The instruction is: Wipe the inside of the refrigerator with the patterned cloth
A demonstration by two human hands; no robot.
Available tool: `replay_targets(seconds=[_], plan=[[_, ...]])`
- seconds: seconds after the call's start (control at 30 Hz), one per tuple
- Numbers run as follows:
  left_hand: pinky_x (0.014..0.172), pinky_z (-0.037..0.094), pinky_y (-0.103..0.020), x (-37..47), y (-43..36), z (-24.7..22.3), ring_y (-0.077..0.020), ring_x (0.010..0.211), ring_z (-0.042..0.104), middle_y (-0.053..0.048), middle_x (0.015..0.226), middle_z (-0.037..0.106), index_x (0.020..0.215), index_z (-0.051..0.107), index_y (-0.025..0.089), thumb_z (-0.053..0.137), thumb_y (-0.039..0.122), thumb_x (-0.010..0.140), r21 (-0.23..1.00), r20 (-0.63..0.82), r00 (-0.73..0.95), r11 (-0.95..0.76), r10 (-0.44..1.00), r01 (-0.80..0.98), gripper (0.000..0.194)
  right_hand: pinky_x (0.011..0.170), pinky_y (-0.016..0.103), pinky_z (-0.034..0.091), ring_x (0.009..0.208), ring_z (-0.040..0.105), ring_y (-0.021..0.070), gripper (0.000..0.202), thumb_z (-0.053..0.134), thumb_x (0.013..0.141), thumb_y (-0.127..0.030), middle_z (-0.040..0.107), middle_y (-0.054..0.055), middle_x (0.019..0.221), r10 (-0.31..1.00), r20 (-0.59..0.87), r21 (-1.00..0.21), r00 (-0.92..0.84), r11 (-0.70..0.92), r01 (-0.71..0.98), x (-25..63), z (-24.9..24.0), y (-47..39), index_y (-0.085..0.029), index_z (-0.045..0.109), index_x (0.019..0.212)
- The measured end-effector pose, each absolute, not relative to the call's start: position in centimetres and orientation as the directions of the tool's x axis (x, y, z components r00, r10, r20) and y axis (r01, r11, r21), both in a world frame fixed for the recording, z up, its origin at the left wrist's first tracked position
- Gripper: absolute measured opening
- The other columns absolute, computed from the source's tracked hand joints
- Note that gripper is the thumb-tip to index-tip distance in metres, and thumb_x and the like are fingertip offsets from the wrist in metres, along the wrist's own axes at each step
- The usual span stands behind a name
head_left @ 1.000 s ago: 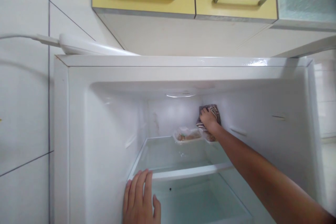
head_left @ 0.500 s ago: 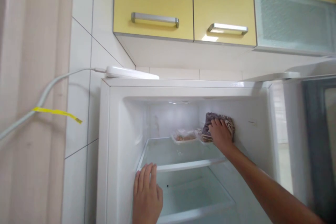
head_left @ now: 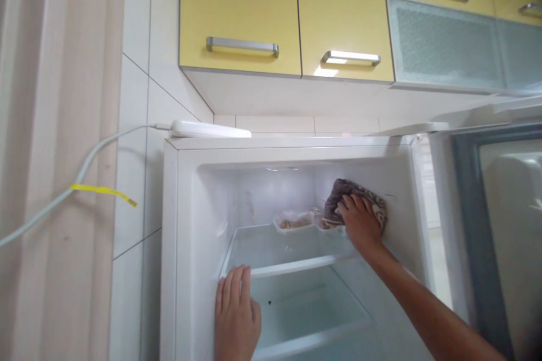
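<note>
Inside the open fridge, my right hand (head_left: 362, 225) presses a dark patterned cloth (head_left: 339, 194) against the inner right wall, with its fingers bent over the fabric. My left hand (head_left: 237, 310) lies at the left front edge of the upper glass shelf (head_left: 258, 245), its fingers stretched and holding nothing. Two clear food trays stand at the back of that shelf: one tray (head_left: 293, 222) in the middle, the other (head_left: 326, 222) partly hidden by the cloth.
The fridge door (head_left: 478, 225) stands open on the right. A lower shelf (head_left: 313, 344) lies beneath. Yellow cabinets (head_left: 241, 0) hang above. A white device (head_left: 209, 129) with a cable (head_left: 91, 155) rests on the fridge top at the left.
My right hand and the cloth have shifted a little toward the front right along the wall, and the cloth is spread wider. My left hand stays on the shelf edge. The view has turned slightly right.
</note>
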State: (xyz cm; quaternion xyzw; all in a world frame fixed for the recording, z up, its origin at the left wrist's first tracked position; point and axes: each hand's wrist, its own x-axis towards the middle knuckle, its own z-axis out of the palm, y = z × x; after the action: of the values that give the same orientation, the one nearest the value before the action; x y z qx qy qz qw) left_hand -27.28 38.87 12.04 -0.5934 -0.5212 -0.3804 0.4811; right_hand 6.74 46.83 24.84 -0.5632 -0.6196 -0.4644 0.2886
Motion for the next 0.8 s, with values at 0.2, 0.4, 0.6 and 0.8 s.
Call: replay_targets(seconds=[0.2, 0.4, 0.6, 0.8], plan=[[0.116, 0.037, -0.049, -27.5, 39.4, 11.6, -0.0279, 0.128, 0.054, -0.013, 0.134, 0.062, 0.136, 0.05, 0.012, 0.052, 0.007, 0.081, -0.165, 0.958, 0.159, 0.006, 0.238, 0.986, 0.055, 0.109, 0.048, 0.034, 0.122, 0.05, 0.0324, 0.038, 0.036, 0.094, -0.013, 0.067, 0.018, 0.126, 0.431, 0.868, 0.287, -0.245, -0.033, 0.957, 5.3, 32.3, 52.1, -0.012, 0.069, 0.115], [0.119, 0.031, -0.048, -28.4, 40.2, 10.7, -0.0286, 0.13, 0.052, -0.014, 0.135, 0.062, 0.137, 0.05, 0.01, 0.056, 0.01, 0.08, -0.225, 0.944, 0.21, 0.03, 0.256, 0.974, 0.058, 0.114, 0.045, 0.032, 0.124, 0.049, 0.0292, 0.041, 0.039, 0.089, -0.007, 0.065, 0.019, 0.126, 0.468, 0.811, 0.33, -0.351, 0.13, 0.935, 4.6, 33.7, 59.3, -0.011, 0.067, 0.118], [0.12, 0.031, -0.047, -28.1, 40.7, 10.1, -0.0277, 0.13, 0.053, -0.012, 0.132, 0.065, 0.138, 0.05, 0.014, 0.054, 0.015, 0.081, -0.119, 0.962, 0.124, -0.037, 0.244, 0.992, 0.057, 0.099, 0.043, 0.043, 0.11, 0.055, 0.0303, 0.038, 0.039, 0.082, -0.001, 0.067, 0.024, 0.111, 0.499, 0.853, 0.064, -0.155, 0.196, 0.979, 2.0, 31.0, 65.5, -0.008, 0.069, 0.105], [0.122, 0.029, -0.049, -27.5, 41.4, 9.5, -0.0293, 0.13, 0.053, -0.013, 0.129, 0.066, 0.136, 0.053, 0.015, 0.054, 0.016, 0.077, -0.039, 0.978, 0.057, -0.091, 0.199, 0.995, 0.058, 0.089, 0.038, 0.046, 0.103, 0.058, 0.0265, 0.034, 0.041, 0.087, -0.009, 0.062, 0.021, 0.113, 0.489, 0.783, -0.496, 0.385, 0.116, 0.861, -2.5, 28.1, 69.0, -0.008, 0.059, 0.116]])
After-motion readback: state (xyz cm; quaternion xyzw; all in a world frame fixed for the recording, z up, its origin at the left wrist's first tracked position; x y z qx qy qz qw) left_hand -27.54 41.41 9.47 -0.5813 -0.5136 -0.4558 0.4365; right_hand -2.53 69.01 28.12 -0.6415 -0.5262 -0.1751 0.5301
